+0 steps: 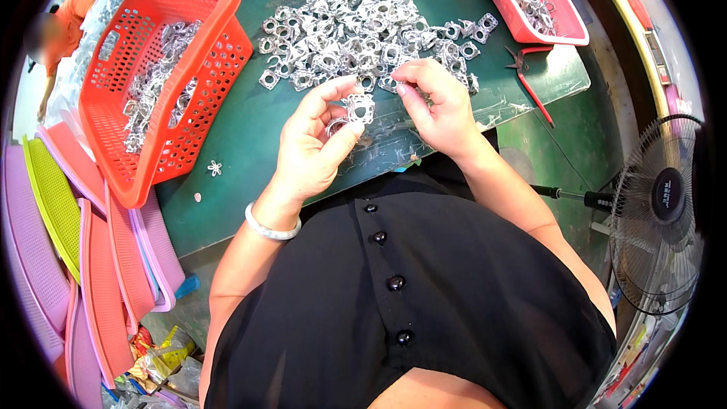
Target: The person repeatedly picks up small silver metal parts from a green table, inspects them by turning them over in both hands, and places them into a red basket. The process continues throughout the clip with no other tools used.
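Observation:
My left hand [309, 144], with a pale bangle on its wrist, holds a small silver metal part [360, 109] between thumb and fingers. The part is squarish with a round hole in its middle. To its right, my right hand [445, 110] is closed in a pinch, thumb against forefinger, a short way from the part. What sits in that pinch, if anything, is too small to make out. Beyond both hands, a heap of similar silver metal parts [356, 23] lies on the green tabletop [204, 208].
A red perforated basket [216, 68] with metal pieces stands at the left, a pink tray [572, 30] of pieces at far right. Red-handled pliers [530, 83] lie near the right edge. Stacked plastic baskets [98, 273] flank the table; a fan [659, 212] stands right. Someone in orange [72, 19] is far left.

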The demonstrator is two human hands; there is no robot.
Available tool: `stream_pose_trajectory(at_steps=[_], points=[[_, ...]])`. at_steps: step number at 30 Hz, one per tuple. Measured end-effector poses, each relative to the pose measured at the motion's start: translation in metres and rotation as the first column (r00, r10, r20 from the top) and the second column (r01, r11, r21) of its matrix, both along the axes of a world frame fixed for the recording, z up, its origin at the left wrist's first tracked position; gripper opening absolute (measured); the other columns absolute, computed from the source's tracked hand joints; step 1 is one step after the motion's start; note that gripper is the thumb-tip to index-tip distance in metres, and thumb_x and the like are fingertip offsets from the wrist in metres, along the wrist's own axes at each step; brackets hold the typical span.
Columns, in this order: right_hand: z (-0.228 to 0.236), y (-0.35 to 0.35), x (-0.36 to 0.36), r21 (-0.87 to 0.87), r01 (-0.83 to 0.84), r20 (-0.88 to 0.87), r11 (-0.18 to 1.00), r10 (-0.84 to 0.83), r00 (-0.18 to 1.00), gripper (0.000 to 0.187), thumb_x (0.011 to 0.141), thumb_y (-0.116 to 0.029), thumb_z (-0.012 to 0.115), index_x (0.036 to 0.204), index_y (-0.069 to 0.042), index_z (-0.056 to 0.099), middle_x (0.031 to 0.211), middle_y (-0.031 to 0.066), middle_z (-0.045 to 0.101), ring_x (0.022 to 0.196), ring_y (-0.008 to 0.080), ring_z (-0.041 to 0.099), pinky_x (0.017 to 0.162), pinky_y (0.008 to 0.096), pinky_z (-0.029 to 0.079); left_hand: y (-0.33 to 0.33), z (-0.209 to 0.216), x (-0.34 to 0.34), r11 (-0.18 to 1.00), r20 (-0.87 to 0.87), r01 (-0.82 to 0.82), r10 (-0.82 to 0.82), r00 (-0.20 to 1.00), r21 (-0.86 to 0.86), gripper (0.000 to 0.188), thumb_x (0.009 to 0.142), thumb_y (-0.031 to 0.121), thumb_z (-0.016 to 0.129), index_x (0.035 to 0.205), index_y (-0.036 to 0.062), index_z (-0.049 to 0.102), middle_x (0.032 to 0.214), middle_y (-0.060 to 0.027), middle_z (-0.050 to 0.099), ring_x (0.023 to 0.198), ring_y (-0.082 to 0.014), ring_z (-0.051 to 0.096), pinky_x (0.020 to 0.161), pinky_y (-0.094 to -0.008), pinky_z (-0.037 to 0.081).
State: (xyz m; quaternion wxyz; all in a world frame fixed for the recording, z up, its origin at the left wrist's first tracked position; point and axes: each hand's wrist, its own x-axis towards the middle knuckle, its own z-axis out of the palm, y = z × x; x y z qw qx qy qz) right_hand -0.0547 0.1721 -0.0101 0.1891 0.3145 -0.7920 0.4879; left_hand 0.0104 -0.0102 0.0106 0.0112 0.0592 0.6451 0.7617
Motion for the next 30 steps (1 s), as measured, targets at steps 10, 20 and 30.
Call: stream_pose_trajectory(at_steps=[10, 20, 30], points=[[0.003, -0.001, -0.024, 0.252, 0.138, -0.207, 0.958, -0.085, 0.975, 0.013, 0.072, -0.010, 0.063, 0.084, -0.008, 0.060, 0.087, 0.0046, 0.057, 0.087, 0.0236, 0.052, 0.079, 0.0348, 0.037, -0.075, 0.065, -0.027, 0.711, -0.694, -0.670, 0.371, 0.617, -0.216, 0.038, 0.081, -0.003, 0.057, 0.118, -0.0024, 0.048, 0.107, -0.0098, 0.055, 0.095, -0.0137, 0.054, 0.075, -0.0226, 0.046], [-0.001, -0.018, -0.036, 0.407, 0.202, -0.195, 0.891, -0.132, 0.972, 0.011, 0.072, -0.017, 0.064, 0.080, -0.009, 0.063, 0.086, 0.0024, 0.058, 0.089, 0.0225, 0.051, 0.083, 0.0369, 0.035, -0.076, 0.071, -0.030, 0.305, -0.856, -0.834, 0.097, 0.508, -0.460, 0.030, 0.076, 0.008, 0.064, 0.105, 0.0017, 0.060, 0.101, -0.0137, 0.058, 0.098, -0.0275, 0.054, 0.089, -0.0349, 0.040], [0.002, -0.014, -0.029, 0.230, 0.085, -0.140, 0.969, -0.053, 0.989, 0.008, 0.070, -0.008, 0.064, 0.077, -0.007, 0.060, 0.079, 0.0037, 0.059, 0.080, 0.0238, 0.055, 0.076, 0.0356, 0.038, -0.017, 0.001, -0.017, 0.949, 0.029, -0.136, 0.150, 0.988, -0.284, 0.032, 0.083, 0.006, 0.060, 0.113, -0.0008, 0.053, 0.093, -0.0038, 0.059, 0.080, -0.0062, 0.054, 0.069, -0.0183, 0.043]])
